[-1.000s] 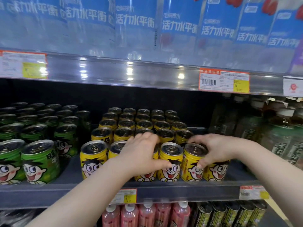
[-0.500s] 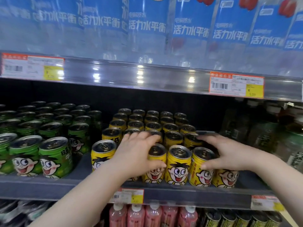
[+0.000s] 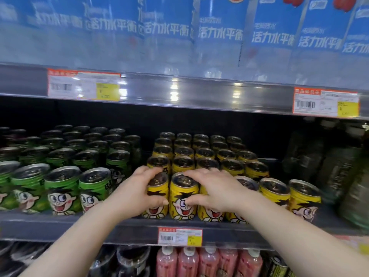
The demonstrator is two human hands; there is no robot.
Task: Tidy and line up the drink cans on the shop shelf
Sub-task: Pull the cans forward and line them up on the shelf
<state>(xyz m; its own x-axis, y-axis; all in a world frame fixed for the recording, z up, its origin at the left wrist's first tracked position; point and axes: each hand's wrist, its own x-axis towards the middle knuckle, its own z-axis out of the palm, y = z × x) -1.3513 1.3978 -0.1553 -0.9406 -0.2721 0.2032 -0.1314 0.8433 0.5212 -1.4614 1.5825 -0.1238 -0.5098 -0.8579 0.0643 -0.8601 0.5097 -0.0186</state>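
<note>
Two-handed hold on front-row yellow cans [image 3: 274, 194], centre: left hand [image 3: 135, 189] curled round the leftmost can [image 3: 157, 193], right hand [image 3: 216, 188] wrapped over the next can [image 3: 182, 194]. Cartoon faces near shelf edge [image 3: 79, 226]. Green cans [image 3: 63, 188] at nine o'clock, narrow gap between. "活力水平衡" labels [image 3: 219, 33] at twelve.

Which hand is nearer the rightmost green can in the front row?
Left. The left hand grips the leftmost front yellow can, next to that green can; the right hand grips the second yellow can, one can farther right.
</note>
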